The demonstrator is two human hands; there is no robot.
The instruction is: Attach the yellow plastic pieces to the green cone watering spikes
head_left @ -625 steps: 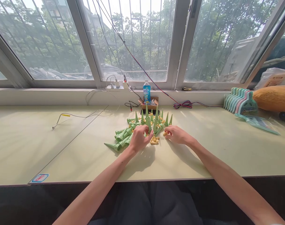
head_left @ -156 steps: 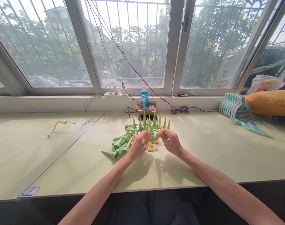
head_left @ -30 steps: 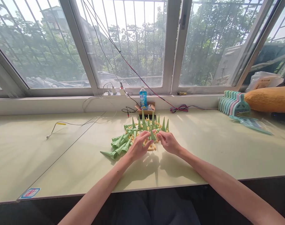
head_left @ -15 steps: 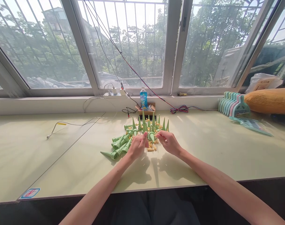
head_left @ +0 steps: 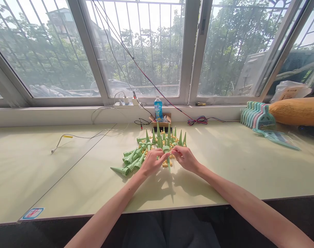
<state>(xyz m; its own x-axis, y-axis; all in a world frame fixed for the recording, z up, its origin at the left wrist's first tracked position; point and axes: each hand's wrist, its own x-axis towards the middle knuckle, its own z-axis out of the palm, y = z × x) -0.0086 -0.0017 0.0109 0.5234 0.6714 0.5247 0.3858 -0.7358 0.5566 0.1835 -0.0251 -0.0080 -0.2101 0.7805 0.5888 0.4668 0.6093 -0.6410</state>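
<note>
At lower centre, the left hand [head_left: 153,162] pinches a green spike [head_left: 169,164], tip down, between thumb and fingers; beside it, the right hand's [head_left: 184,157] fingertips are drawn together, on what I cannot tell. Beyond, mid-frame, lie more green spikes [head_left: 132,156]; farther, a blue bottle [head_left: 158,110].

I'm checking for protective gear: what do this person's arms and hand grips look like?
The left-hand grip and right-hand grip are bare, with no visible gloves or rings. The slender left forearm and right forearm show no sleeve, watch or cable; the left bears one small dark spot.
</note>
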